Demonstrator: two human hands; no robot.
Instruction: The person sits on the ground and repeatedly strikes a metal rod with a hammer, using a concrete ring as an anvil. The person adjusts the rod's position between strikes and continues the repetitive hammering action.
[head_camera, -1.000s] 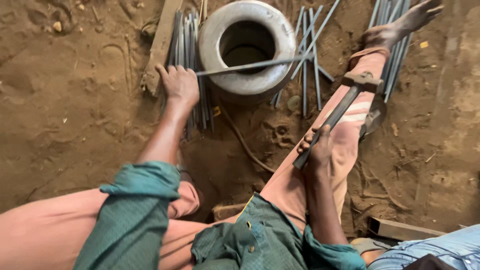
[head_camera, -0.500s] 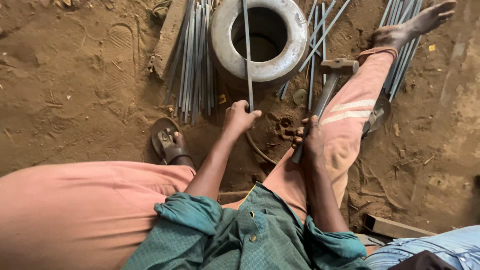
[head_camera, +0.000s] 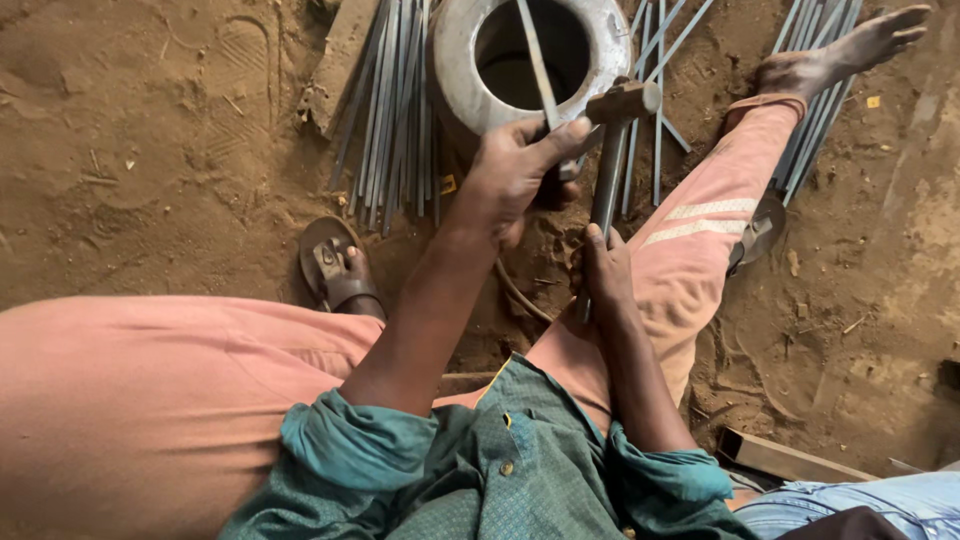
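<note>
Left hand (head_camera: 515, 175) gripping 1 thin rod (head_camera: 537, 62) over 1 metal ring (head_camera: 533, 55), right hand (head_camera: 603, 270) clasping 1 hammer (head_camera: 612, 150) — upright

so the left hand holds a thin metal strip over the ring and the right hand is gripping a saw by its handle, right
Not quite. The head view shows the right hand gripping a hammer by its handle, not a saw. The rest holds: the left hand holds a thin metal strip over the metal ring.

rolled teal sleeves (head_camera: 360, 445), salmon trousers (head_camera: 150, 400), brown sandal (head_camera: 335, 270)
</note>
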